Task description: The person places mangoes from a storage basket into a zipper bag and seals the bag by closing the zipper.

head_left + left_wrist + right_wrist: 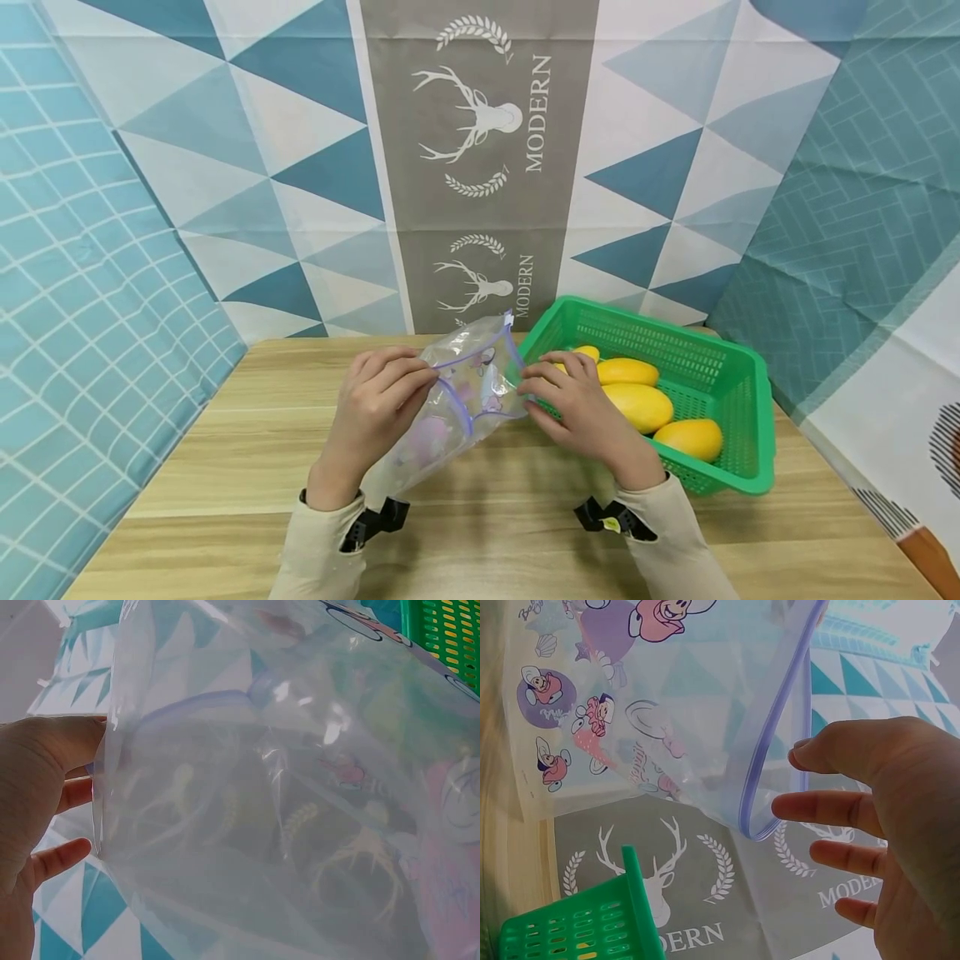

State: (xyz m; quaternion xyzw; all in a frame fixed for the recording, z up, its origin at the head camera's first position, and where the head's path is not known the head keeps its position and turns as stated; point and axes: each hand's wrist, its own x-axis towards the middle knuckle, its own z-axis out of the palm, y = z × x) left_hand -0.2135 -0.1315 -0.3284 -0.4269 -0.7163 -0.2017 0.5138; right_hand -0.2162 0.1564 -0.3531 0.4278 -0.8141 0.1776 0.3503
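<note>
A clear zip bag with a purple zip rim and cartoon prints stands tilted above the table, its mouth spread wide toward the right. My left hand pinches the left edge of that mouth; in the left wrist view the thumb goes partly behind the plastic. On the opposite side, my right hand has its fingers stretched out at the rim. From the right wrist, the thumb and index finger reach to the purple rim with a gap between them.
A green plastic basket stands on the wooden table at the right, close beside my right hand. Several yellow mangoes lie in it. Behind the table rises a patterned wall covering, with blue tile-print sheeting on the left.
</note>
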